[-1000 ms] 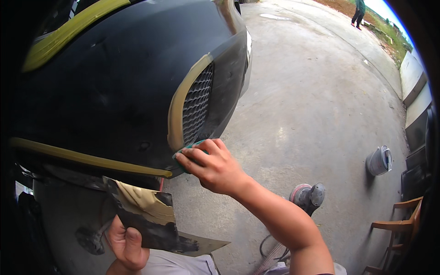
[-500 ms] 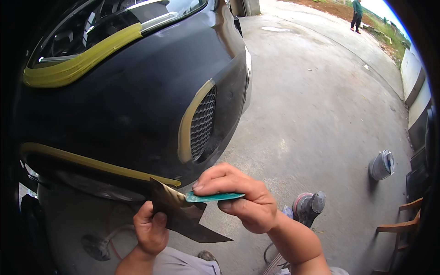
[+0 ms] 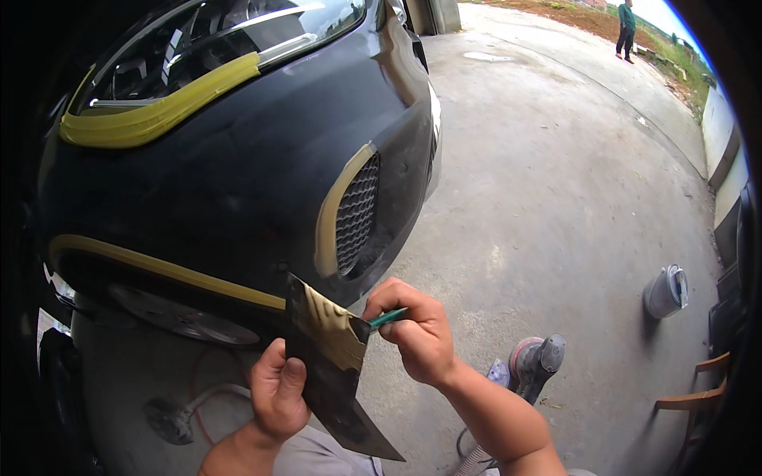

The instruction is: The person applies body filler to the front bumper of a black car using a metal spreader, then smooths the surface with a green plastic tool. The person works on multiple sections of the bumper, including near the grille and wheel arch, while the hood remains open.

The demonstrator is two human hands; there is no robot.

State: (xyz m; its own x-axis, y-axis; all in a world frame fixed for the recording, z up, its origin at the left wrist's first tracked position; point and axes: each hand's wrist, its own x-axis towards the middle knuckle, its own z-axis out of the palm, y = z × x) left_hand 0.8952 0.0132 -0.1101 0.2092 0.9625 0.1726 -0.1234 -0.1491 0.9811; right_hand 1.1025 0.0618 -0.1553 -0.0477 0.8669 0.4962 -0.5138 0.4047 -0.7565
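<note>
Gripped at its edge by my left hand [image 3: 278, 397] is a dark, flat, pointed mixing board [image 3: 329, 408]. Beige filler paste [image 3: 327, 327] is smeared in ridges over its upper part. My right hand [image 3: 419, 337] pinches a thin green spreader [image 3: 389, 317], whose tip is at the board's right edge beside the paste. Just beyond stands a dark car bumper [image 3: 214, 190]. Yellow masking tape [image 3: 171, 115] borders its headlight, and more tape [image 3: 327, 230] edges the mesh grille [image 3: 357, 214]. The board hides part of the lower taped edge.
A grey sander [image 3: 540, 361] with a hose lies on the concrete floor to the right of my forearm. A second round tool [image 3: 168, 420] is at lower left. A bucket [image 3: 667, 292] and wooden chair [image 3: 692, 398] are at right. A person [image 3: 625, 32] stands far off.
The board has tilted, now showing more of its pasted face. My right hand has turned and moved slightly right, so the spreader appears more edge-on. The view has shifted slightly.
</note>
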